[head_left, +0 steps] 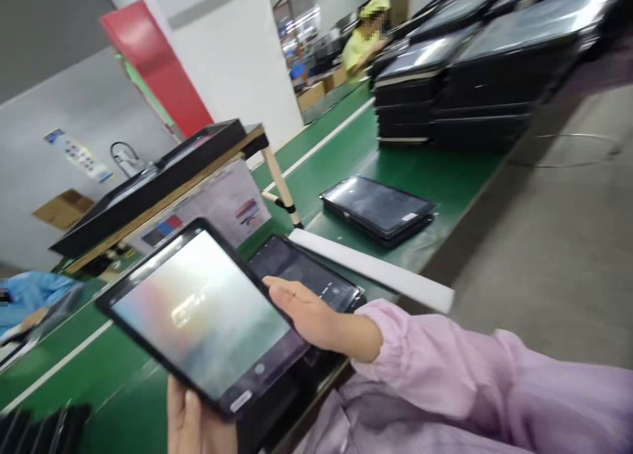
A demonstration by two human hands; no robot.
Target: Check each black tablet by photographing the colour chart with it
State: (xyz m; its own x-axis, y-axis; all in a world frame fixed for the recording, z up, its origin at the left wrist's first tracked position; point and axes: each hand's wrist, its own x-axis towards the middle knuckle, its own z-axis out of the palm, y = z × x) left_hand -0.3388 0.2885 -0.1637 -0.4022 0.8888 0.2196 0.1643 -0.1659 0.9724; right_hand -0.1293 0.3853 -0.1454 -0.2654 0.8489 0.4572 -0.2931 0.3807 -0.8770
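Observation:
A black-framed tablet (208, 315) is held up tilted between my hands. Its lit screen shows a blurry, pale picture, with a round button in the dark bar along its lower edge. My left hand (200, 421) grips the near lower edge, thumb on the front and the other fingers partly hidden behind. At the opposite side, my right hand (314, 315) is closed around the tablet's edge, its fingertips partly out of sight. Just behind the right hand lies another tablet (297, 266) with a dark screen. A white foam strip (373, 268) rests beside that one.
On the green bench (341, 157) lies a small stack of tablets (378, 206); taller tablet stacks (475, 91) stand farther back. A wooden-edged shelf (168, 190) carries black trays. Dark items (44, 431) sit lower left. One person (363, 41) in yellow and another in blue (37, 299) are nearby.

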